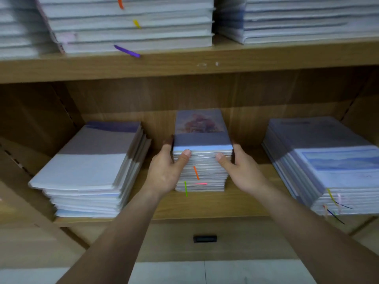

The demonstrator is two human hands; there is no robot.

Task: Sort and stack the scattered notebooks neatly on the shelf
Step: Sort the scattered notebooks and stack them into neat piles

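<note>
A small stack of notebooks [202, 140] with a bluish picture cover stands in the middle of the lower wooden shelf [205, 203]. Orange, pink and green ribbon markers hang from its front edge. My left hand [168, 169] clasps the stack's left side, thumb on the front edge and fingers along the side. My right hand [238, 167] clasps the right side the same way. Both hands press on the upper part of the stack, which rests on the shelf.
A wider stack of pale notebooks [90, 169] lies on the left of the same shelf, another wide stack [326, 162] on the right. The upper shelf [184, 64] carries tall stacks of notebooks [131, 23]. Below is a drawer with a black handle [205, 238].
</note>
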